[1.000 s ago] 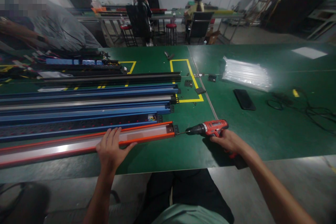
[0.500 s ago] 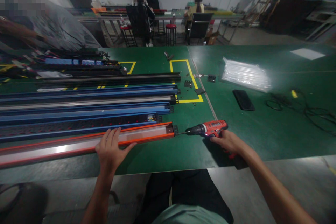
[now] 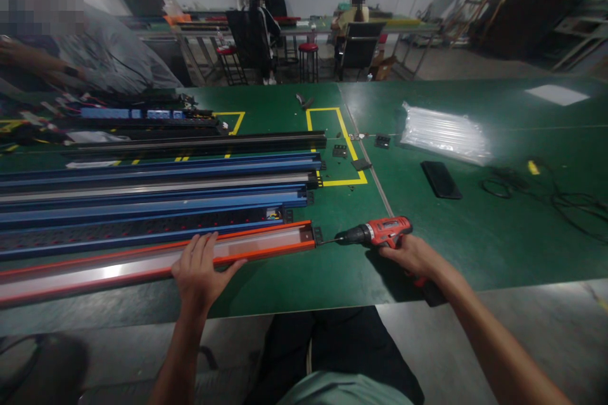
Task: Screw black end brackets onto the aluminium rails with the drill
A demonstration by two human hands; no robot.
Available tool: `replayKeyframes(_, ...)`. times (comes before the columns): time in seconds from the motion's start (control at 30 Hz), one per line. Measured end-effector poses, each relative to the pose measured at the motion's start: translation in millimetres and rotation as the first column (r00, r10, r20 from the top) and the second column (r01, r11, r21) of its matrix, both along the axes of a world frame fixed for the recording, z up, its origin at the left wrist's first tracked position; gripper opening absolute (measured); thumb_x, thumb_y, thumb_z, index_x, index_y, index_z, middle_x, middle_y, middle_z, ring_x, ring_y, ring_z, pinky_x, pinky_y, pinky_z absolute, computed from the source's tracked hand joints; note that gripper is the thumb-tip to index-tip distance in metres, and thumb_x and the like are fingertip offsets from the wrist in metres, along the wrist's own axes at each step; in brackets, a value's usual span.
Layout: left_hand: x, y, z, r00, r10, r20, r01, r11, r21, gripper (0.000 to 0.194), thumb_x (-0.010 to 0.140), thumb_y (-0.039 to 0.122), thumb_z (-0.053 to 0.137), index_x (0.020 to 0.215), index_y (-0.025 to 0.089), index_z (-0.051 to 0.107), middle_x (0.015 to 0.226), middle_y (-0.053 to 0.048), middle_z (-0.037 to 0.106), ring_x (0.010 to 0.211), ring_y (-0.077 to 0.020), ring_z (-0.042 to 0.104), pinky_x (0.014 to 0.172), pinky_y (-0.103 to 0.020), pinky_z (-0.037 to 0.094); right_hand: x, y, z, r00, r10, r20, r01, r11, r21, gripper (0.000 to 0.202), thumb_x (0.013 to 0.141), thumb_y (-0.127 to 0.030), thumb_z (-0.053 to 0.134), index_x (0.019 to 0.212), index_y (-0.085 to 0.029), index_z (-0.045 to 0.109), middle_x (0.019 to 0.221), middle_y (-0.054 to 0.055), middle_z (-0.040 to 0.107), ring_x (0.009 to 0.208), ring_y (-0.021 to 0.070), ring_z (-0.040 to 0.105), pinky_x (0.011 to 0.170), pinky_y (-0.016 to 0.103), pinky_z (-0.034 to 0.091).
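In the head view, my left hand (image 3: 199,272) grips a long orange-edged metal channel (image 3: 266,243), with the fingers across its top and the thumb along the near side. A small black end cap (image 3: 318,236) sits at the channel's right end. My right hand (image 3: 415,259) is closed around the handle of a red and black cordless drill (image 3: 387,230). The drill lies level, pointing left, and its long thin bit reaches the end cap. Whether the tip is seated in a screw is too small to tell.
Several blue and black channels (image 3: 247,195) lie parallel beyond the orange one. Further right are a black phone-like slab (image 3: 441,180), a clear plastic-wrapped bundle (image 3: 441,133) and a cable (image 3: 565,193). A co-worker (image 3: 118,50) stands at the far left; others sit behind.
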State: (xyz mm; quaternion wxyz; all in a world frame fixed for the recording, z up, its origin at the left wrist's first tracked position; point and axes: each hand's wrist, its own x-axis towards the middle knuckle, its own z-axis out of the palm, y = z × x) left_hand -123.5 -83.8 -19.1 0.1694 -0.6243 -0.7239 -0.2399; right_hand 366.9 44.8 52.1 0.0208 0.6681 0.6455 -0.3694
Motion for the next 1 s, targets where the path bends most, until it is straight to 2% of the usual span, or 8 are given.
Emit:
replayKeyframes(0.57, -1.0, 0.3, 0.5, 1.0, -0.01, 0.024, 0.01, 1.0, 0.001, 0.086, 0.081, 0.073, 0.067, 0.143, 0.016, 0.055, 0.133, -0.024, 0.064, 0.133, -0.0452, 0.053, 0.108, -0.057, 0.036, 0.4, -1.1, 3.9, 1.0, 0.0, -0.004, 0.0, 1.0, -0.026, 0.031, 0.087, -0.047, 0.063, 0.07, -0.022, 0.054, 0.059, 0.0, 0.058, 0.05, 0.0144, 0.054, 0.048, 0.027, 0.039)
replayKeyframes(1.0, -0.3, 0.4, -0.1, 1.0, -0.006, 0.019, 0.006, 1.0, 0.0, 0.088, 0.08, 0.074, 0.067, 0.143, 0.013, 0.054, 0.134, -0.024, 0.064, 0.133, -0.0467, 0.053, 0.108, -0.058, 0.034, 2.6, -0.7, -1.3, 0.999, 0.028, -0.03, -0.029, 1.0, -0.003, 0.031, 0.087, -0.046, 0.063, 0.071, -0.022, 0.054, 0.059, -0.001, 0.057, 0.05, 0.0141, 0.055, 0.049, 0.027, 0.041)
